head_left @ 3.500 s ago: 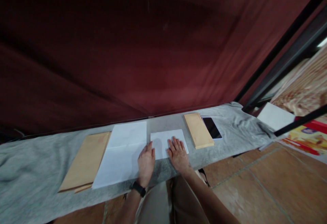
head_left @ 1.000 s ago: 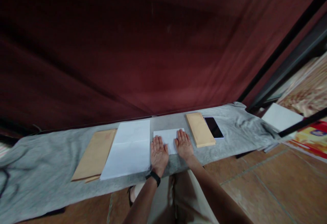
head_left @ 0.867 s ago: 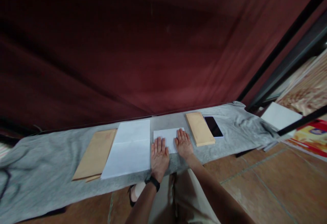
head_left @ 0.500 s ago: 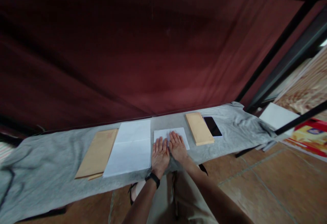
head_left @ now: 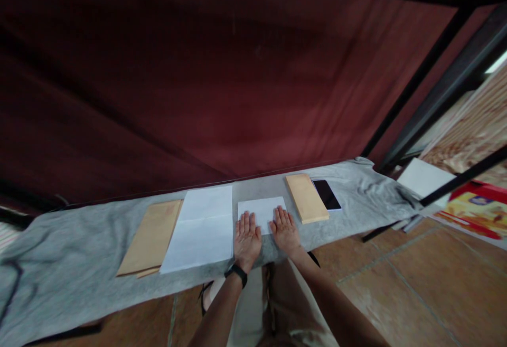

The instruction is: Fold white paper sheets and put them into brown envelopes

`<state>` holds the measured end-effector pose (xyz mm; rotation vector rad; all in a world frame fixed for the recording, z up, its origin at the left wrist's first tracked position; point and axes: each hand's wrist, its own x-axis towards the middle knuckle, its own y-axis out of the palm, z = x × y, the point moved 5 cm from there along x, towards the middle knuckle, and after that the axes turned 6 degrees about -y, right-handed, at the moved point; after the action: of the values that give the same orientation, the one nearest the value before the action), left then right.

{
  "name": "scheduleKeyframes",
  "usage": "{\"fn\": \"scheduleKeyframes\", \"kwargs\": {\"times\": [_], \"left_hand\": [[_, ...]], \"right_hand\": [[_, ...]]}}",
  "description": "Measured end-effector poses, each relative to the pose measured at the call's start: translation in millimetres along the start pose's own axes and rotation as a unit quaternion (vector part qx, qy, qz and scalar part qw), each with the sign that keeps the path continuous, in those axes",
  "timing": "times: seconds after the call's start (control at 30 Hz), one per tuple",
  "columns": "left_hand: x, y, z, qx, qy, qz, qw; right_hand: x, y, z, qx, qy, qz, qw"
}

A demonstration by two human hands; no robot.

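Observation:
A small folded white sheet [head_left: 261,208] lies on a grey cloth [head_left: 79,241] that covers a long low surface. My left hand [head_left: 246,238] lies flat on the sheet's near left corner, fingers stretched out and close together. My right hand [head_left: 285,230] rests flat on its near right corner, fingers also straight. A black band sits on my left wrist. Neither hand grips anything.
Left of my hands lie a large white sheet [head_left: 200,228] with a crease and a brown envelope [head_left: 152,236]. To the right are a stack of brown envelopes [head_left: 306,205] and a dark phone [head_left: 327,194]. A dark red curtain hangs behind; tiled floor lies below.
Half a second ago my hands were side by side at the sheet's middle; they have slid apart to its near corners. The view has shifted slightly.

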<state>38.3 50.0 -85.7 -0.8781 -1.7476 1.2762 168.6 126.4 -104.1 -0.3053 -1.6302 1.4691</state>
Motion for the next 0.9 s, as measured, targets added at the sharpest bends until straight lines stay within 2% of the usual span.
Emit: {"fn": "scheduleKeyframes", "kwargs": {"times": [0.13,0.47,0.6,0.67,0.8,0.9], "left_hand": [[0,-1,0,-0.009,-0.012,0.002,1.0],[-17,-6,6,-0.035,-0.079,-0.049,0.995],[-20,-12,6,-0.068,-0.122,-0.02,0.99],[-14,-16,10,-0.133,-0.157,-0.001,0.979],[8,-27,29,-0.309,-0.248,-0.015,0.918],[18,-34,38,-0.362,-0.241,-0.023,0.9]], "right_hand": [[-8,-3,-5,-0.012,0.012,-0.004,1.0],[-33,-14,-15,-0.017,0.038,-0.036,0.999],[-38,-17,-16,-0.003,0.049,-0.043,0.998],[-39,-18,-15,0.003,0.052,-0.044,0.998],[-38,-21,-15,0.005,0.054,-0.054,0.997],[-40,-25,-15,0.007,0.043,-0.054,0.998]]}}
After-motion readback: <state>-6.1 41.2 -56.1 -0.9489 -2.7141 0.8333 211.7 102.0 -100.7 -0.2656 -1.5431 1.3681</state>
